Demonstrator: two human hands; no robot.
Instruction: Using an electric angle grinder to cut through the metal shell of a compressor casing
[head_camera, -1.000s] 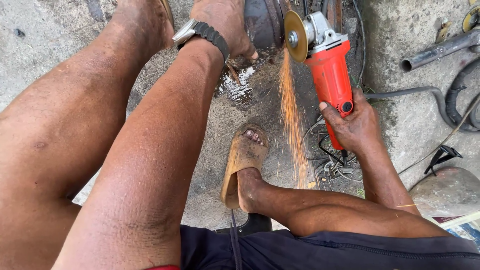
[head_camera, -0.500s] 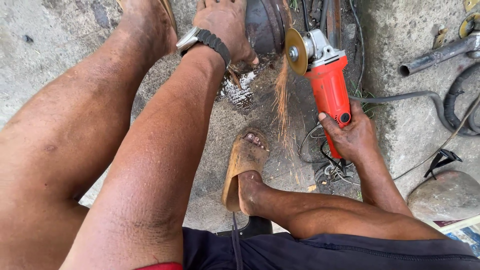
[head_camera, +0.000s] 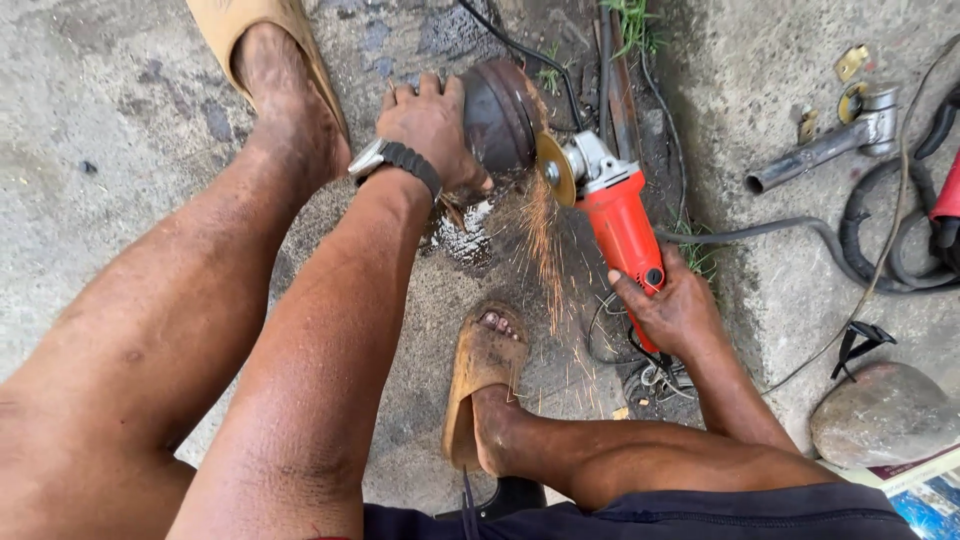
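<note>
At the far left I saw the left leg stretched out toward twelve o'clock, its foot in a tan sandal (head_camera: 262, 40) flat on the concrete floor (head_camera: 90, 120). Next to it ran the left forearm, a dark-strapped wristwatch (head_camera: 395, 160) on the wrist. The left hand (head_camera: 430, 125) lay over the near side of a rusty round metal part (head_camera: 500, 110), its grip curled on that part with the fingers spread across the rim, pinning it to the floor at about twelve o'clock from me. Just below the hand sat a small wet patch (head_camera: 465, 225). At three o'clock from the metal part the golden disc (head_camera: 552, 168) of a red angle grinder (head_camera: 615, 220) touched its edge, and a stream of orange sparks (head_camera: 545, 260) fell toward six o'clock. Beneath the sparks the right foot rested in a brown sandal (head_camera: 480, 370). The right hand (head_camera: 665, 310) held the grinder's tail end, grip pressed tight around the red body with the thumb beside a black switch. A tangle of thin wires (head_camera: 650, 375) lay just under that hand. Farther right a grey hose (head_camera: 800, 235) curved across the floor, a metal pipe (head_camera: 810, 155) lay at two o'clock, and a rounded stone (head_camera: 885, 415) sat near four o'clock.
</note>
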